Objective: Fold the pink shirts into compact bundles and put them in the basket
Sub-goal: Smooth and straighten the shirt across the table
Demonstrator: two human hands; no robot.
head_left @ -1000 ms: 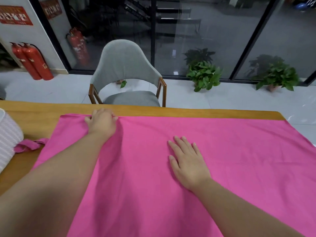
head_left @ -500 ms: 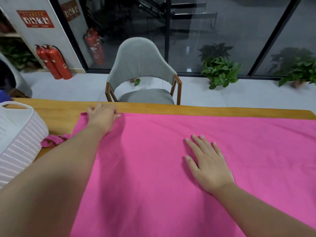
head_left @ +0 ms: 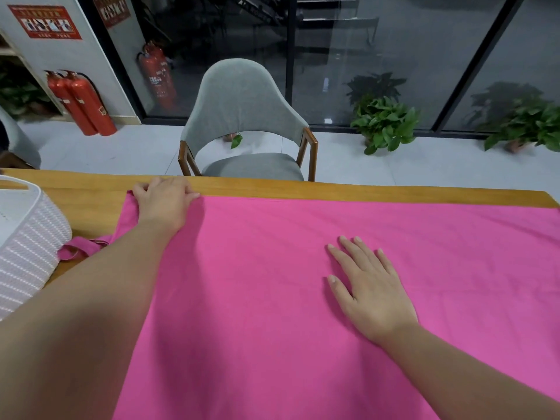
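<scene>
One pink shirt (head_left: 303, 298) spread flat across a wooden worktop (head_left: 363, 190), filling the centre and the lower right of the frame, long axis running left to right, far edge lying just inside the worktop's far edge. One narrow pink strip (head_left: 80, 248) trailing off its left side, touching the basket; cannot tell whether part of the same shirt.

One white woven basket (head_left: 27, 256) at the left edge of the frame, standing on the worktop, only partly in view.

Two hands. Left hand (head_left: 163, 204) at the shirt's far left corner, upper left of centre, fingers curled over the hem and gripping it. Right hand (head_left: 371, 292) lying flat on the middle of the shirt, right of centre, fingers straight and slightly spread, pressing the cloth.

Beyond the worktop: one grey upholstered chair (head_left: 245, 116) with wooden legs, centred at the top; pale tiled floor; dark glass wall with black frames. Three red fire extinguishers, two (head_left: 80, 101) together at the upper left, one (head_left: 157, 74) behind the glass. Two potted green plants, one (head_left: 385, 122) right of the chair, one (head_left: 527, 125) at the far right. Two red signs (head_left: 45, 22) on the wall, top left.
</scene>
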